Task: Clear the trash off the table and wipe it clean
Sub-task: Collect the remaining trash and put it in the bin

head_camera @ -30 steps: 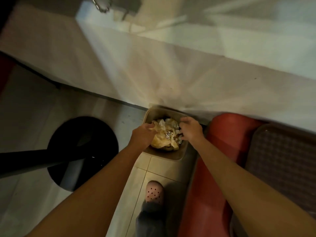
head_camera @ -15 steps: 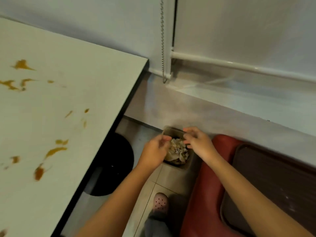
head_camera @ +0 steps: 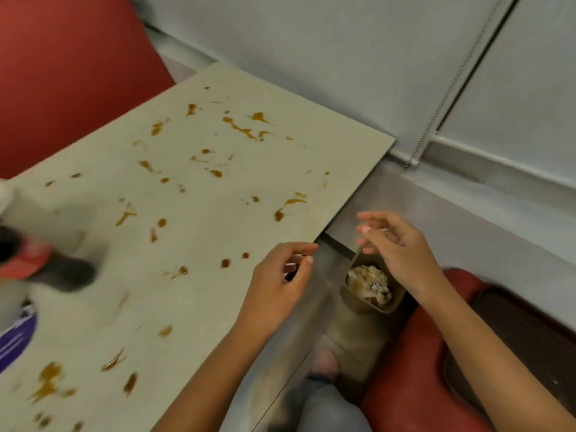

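1. While both of your hands hang empty, the left hand point(head_camera: 280, 285) sits over the table's near right edge with its fingers loosely curled and pinching nothing.
2. Your right hand point(head_camera: 397, 251) hovers just above the bin point(head_camera: 355, 302), fingers relaxed and slightly bent, and it covers part of the bin's far rim.
3. That bin stands on the floor between the table edge and the red seat point(head_camera: 414, 369). It is filled with crumpled trash point(head_camera: 364, 280), with something shiny among the paper.
4. Your table point(head_camera: 202, 244) lies to the left, and brown sauce stains point(head_camera: 240, 129) are scattered over most of its top, from the far corner down to the near edge.
5. At the table's left side you have a blurred dark thing with a red band point(head_camera: 46, 266); you cannot tell what it is or how it lies. A purple thing point(head_camera: 15, 341) is cut off by the frame just below it.
6. Your knee point(head_camera: 327, 406) and foot point(head_camera: 324, 360) fill the narrow gap below the bin, between table and seat.
7. A dark brown tray point(head_camera: 530, 338) rests on the seat to your right.
8. Beyond the table you see a red seat back point(head_camera: 62, 73), a pale wall, and a blind with a bead chain point(head_camera: 448, 88) hanging near the table's far right corner.
9. Open tabletop lies between your left hand and the dark thing; the floor gap by the bin is tight.
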